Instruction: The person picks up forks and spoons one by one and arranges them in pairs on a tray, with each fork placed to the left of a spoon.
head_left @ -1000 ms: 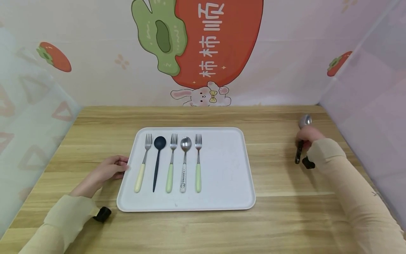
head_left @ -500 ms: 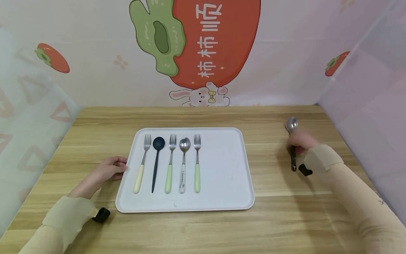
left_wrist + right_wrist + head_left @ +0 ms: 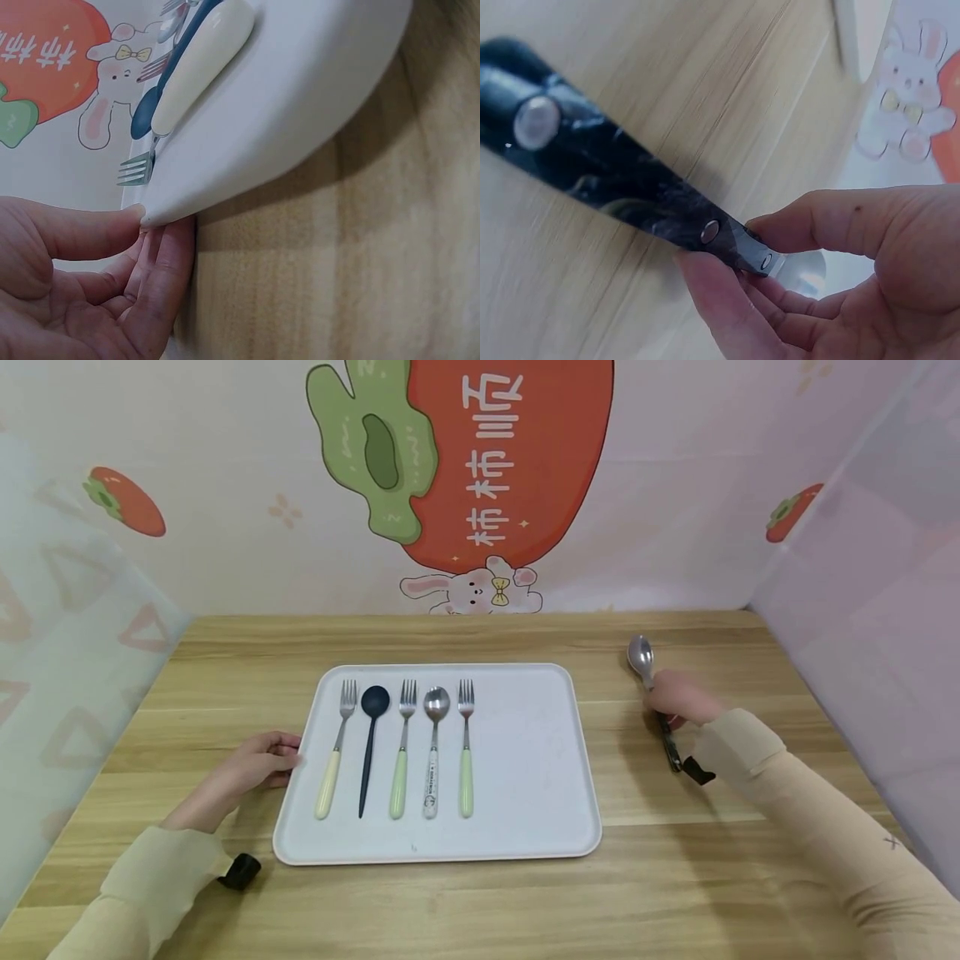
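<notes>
My right hand (image 3: 684, 697) pinches a metal spoon (image 3: 641, 657) to the right of the tray, bowl pointing to the back. Its black marbled handle (image 3: 634, 174) has round rivets, and thumb and fingers grip it near the neck. On the other side, my left hand (image 3: 255, 763) holds the left rim of a white tray (image 3: 532, 760); the left wrist view has the thumb on the edge and fingers beneath. Lying in a row on the tray are a cream-handled fork (image 3: 330, 777), a black spoon (image 3: 375, 702), a green-handled fork (image 3: 400, 781), a patterned-handle spoon (image 3: 437, 703) and another green-handled fork (image 3: 467, 781).
The tray rests on a wooden table (image 3: 450, 910). A back wall (image 3: 675, 527) printed with a large persimmon and a rabbit rises behind it, and side walls stand left and right. The tray's right half bears no cutlery.
My right hand has carried the black-handled spoon leftward, from the table's far right closer to the tray. The left hand stays at the tray's rim, and the cutlery on the tray keeps its place.
</notes>
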`<state>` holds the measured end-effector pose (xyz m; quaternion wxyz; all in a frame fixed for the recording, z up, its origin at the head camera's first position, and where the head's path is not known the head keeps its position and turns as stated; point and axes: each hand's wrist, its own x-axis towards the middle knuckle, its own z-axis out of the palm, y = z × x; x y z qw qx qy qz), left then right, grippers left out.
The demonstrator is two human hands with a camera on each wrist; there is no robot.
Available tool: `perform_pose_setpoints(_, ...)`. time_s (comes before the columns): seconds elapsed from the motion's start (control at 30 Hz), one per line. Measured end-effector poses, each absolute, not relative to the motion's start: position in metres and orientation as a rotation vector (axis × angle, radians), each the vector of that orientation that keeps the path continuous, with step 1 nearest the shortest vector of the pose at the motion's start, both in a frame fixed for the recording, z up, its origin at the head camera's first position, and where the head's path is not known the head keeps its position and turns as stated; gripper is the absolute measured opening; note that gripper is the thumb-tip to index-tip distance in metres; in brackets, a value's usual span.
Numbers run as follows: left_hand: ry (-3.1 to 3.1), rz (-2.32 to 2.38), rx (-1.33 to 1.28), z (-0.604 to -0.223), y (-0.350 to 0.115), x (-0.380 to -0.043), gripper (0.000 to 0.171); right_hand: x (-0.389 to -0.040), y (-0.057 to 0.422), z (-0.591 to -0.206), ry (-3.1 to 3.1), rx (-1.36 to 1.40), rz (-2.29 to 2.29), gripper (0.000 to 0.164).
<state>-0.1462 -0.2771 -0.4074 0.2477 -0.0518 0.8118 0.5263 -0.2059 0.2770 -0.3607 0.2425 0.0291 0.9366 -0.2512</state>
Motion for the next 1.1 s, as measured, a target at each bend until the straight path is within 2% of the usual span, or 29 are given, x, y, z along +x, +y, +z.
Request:
perform_pose_setpoints(0.2,2.223,1.420,-0.139,-0.405,-0.276,-0.145,0.042,-0.202,0.256,-0.358,2.593,0.020,-0.640,0.003)
perform_pose_setpoints(0.63,2.252,1.378,-0.102,-0.406,-0.277,-0.143,0.042,-0.188,0.220,-0.355,2.663,-0.150,-0.459,0.009)
perform_pose_setpoints(1.1,2.257,1.375,-0.109,-0.404,-0.276,-0.145,0.042,-0.179,0.176,-0.351,2.632,-0.202,-0.470,0.018)
